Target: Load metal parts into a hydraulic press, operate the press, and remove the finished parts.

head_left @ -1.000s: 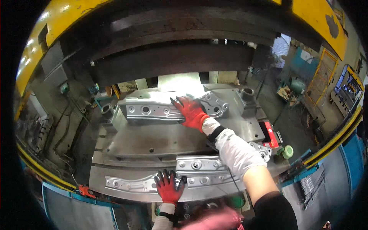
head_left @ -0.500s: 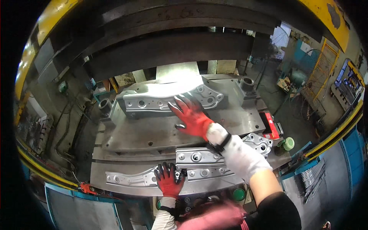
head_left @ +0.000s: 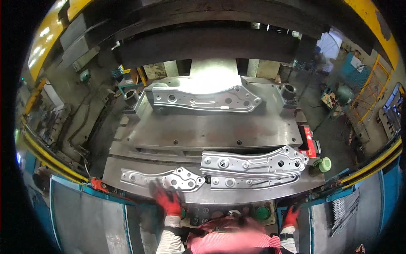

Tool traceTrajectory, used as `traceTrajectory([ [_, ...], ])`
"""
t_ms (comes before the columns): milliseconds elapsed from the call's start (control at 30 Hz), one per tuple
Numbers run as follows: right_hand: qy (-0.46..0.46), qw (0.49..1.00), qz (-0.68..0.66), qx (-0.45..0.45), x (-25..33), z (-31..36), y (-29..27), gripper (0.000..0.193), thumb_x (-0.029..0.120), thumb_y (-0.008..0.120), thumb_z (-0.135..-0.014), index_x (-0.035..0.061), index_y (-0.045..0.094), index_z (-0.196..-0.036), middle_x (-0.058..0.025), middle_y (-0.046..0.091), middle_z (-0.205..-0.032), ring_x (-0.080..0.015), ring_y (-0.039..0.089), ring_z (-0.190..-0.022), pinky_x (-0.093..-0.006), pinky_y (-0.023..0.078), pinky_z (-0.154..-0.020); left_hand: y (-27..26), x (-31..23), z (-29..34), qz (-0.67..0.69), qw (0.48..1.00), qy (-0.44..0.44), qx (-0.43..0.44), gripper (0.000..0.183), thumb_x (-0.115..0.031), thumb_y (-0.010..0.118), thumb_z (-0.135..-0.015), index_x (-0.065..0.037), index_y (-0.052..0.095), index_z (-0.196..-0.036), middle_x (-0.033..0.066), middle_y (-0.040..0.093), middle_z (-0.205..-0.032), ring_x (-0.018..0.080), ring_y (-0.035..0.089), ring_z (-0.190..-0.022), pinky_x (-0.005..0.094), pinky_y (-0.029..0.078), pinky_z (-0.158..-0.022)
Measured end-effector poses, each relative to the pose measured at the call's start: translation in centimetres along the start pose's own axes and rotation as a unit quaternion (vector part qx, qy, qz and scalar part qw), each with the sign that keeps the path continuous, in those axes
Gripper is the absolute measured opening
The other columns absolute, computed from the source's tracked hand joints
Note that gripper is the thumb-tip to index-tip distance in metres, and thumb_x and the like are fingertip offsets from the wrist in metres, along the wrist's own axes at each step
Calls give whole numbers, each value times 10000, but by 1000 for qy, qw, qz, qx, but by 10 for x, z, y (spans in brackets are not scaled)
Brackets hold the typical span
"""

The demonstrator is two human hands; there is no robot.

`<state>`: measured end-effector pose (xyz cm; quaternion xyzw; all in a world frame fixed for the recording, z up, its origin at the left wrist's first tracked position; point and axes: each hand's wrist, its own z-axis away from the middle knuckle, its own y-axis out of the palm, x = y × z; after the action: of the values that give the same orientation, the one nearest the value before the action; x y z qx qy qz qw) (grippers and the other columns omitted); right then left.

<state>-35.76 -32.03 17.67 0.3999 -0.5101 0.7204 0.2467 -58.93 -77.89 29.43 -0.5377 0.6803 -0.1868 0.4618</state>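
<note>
Nearest, blurred pink cloth (head_left: 232,244) hides part of the button panel (head_left: 199,215). Left hand (head_left: 168,202) spread, fingertips smeared over the left bracket (head_left: 179,181); touching or not, can't tell! Right hand (head_left: 291,216) low beyond the table (head_left: 241,196), its grip unreadable. Upper bracket (head_left: 258,162) half covers the lower bracket (head_left: 237,183). Farther, the far bracket (head_left: 203,101) sits on the die (head_left: 211,127), back edge bleached by glare.

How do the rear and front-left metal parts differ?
The rear part sits over the raised plate; the front-left part lies on the front ledge. The left hand overlaps the front-left part in view; neither hand is near the rear part. Both are long, silver and holed.
</note>
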Motion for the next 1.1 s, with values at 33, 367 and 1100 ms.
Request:
traceTrajectory([
  [33, 0, 992, -75, 100, -15, 16, 6, 703, 344, 523, -934, -49, 212, -1427, -234, 263, -1471, -325, 274, -1359, -375, 215, -1117, -5, 22, 8, -20, 999, -37, -34, 685, -289, 526, -890, -98, 215, -1470, 201, 179, -1507, 381, 131, -1395, 500, 106, -1130],
  [367, -248, 869, 153, 399, -97, -11, 37, 854, 335, 624, -871, -20, 109, -1453, -240, 370, -1408, -313, 377, -1301, -346, 327, -1055, 61, 172, 117, 97, 909, -288, 284, 771, -395, 612, -857, -9, 266, -1427, 233, 276, -1464, 347, 278, -1354, 417, 243, -1107],
  [1100, -60, 943, 153, 290, -84, -2, 63, 1169, 360, 852, -579, -40, 158, -1430, -237, 438, -1357, -321, 426, -1270, -370, 382, -1033, 80, 157, 90, 278, 793, -339, 422, 1178, -184, 878, -505, 14, 185, -1437, 213, 337, -1430, 302, 401, -1282, 370, 413, -1014],
])
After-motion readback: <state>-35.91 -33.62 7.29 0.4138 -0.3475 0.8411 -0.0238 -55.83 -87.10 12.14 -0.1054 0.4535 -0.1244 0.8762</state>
